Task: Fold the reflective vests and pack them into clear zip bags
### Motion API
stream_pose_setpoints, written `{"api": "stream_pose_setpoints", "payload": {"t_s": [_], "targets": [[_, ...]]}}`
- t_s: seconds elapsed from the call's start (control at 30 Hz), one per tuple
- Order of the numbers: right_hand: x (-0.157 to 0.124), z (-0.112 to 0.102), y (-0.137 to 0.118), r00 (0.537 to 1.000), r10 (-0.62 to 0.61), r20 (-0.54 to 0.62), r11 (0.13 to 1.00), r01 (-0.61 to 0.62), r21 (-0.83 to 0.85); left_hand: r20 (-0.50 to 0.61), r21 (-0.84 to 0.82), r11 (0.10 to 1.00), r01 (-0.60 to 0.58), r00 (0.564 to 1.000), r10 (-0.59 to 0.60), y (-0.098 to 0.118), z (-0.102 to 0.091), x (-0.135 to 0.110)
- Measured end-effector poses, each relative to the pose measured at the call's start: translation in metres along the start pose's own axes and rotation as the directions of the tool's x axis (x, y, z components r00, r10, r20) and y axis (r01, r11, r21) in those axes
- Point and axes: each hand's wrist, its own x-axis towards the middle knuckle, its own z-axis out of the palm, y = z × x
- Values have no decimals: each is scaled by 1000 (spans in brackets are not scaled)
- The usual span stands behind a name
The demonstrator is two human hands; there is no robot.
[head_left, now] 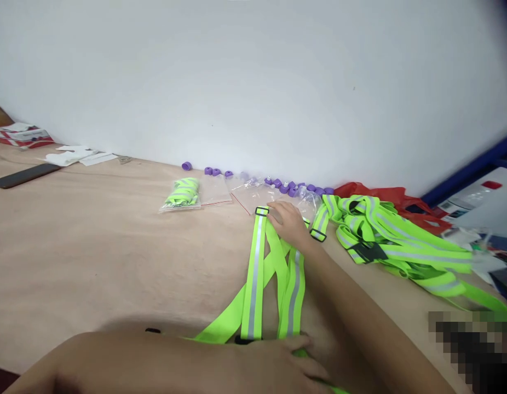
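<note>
A neon green reflective strap vest (257, 273) lies stretched out on the wooden table (93, 257), its grey stripes running away from me. My right hand (289, 223) rests flat on its far end, fingers spread, beside a black buckle (261, 211). My left hand (278, 361) presses down on the near end of the straps at the table's front, fingers lying flat over them.
A pile of more green reflective straps (385, 235) lies at the right by a red bag (385, 194). A bagged folded vest (182, 195), empty clear bags (253, 196) and several purple caps (286, 187) line the wall. A dark phone (26, 175) and papers (79, 156) sit far left.
</note>
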Motion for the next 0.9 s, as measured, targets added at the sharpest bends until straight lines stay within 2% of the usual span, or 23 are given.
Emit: {"api": "stream_pose_setpoints", "payload": {"t_s": [0.07, 0.17, 0.27, 0.37, 0.43, 0.53, 0.6, 0.67, 0.7, 0.73, 0.8, 0.9], "targets": [[-20, -19, -4, 1000, -5, 27, 1000, 5, -16, -16, -22, 999, 50, 999, -50, 7, -8, -1], [-66, -54, -14, 1000, 6, 18, 999, -5, -32, -66, -62, 993, 98, 993, -102, 14, -14, -2], [-127, -87, -34, 994, 40, -100, 997, -46, -63, -120, -42, 993, 114, 986, -119, 16, -12, -3], [-196, -108, -60, 949, 142, -282, 970, -191, -153, -142, -1, 998, 61, 988, -60, 16, -17, -2], [-240, -108, -77, 920, 175, -351, 943, -259, -208, -158, 15, 1000, -8, 987, 10, 18, -30, -3], [-291, -88, -101, 917, 116, -383, 925, -240, -295, -151, 34, 998, -44, 987, 49, 29, -61, -11], [-310, -70, -118, 911, 50, -408, 917, -204, -342, -106, 17, 1000, 6, 994, -5, 43, -81, -22], [-316, -55, -135, 901, 16, -434, 894, -207, -397, -46, -28, 991, 130, 990, -131, 61, -93, -37], [-316, -49, -143, 900, 8, -436, 892, -203, -404, -23, -46, 972, 229, 973, -230, 71, -95, -46], [-313, -44, -151, 915, 3, -403, 897, -181, -403, 1, -48, 935, 351, 936, -352, 81, -94, -56], [-305, -37, -162, 947, 4, -321, 912, -135, -388, 9, -1, 817, 577, 817, -577, 99, -85, -75], [-294, -31, -167, 982, 7, -187, 926, -77, -369, -65, 132, 598, 790, 609, -790, 119, -62, -105]]}}
